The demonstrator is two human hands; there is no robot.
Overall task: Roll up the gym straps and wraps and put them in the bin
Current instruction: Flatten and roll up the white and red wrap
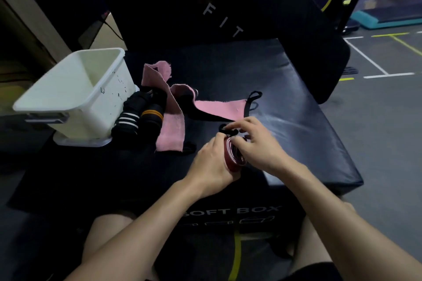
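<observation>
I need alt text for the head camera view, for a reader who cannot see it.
Both hands, left hand and right hand, hold a dark red rolled strap over a black padded box. Behind lie pink wraps, two black rolled wraps and a white bin that looks empty.

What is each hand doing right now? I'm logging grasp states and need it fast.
Left hand: grips the dark red rolled wrap.
Right hand: pinches the same wrap's black loop at the top.
</observation>
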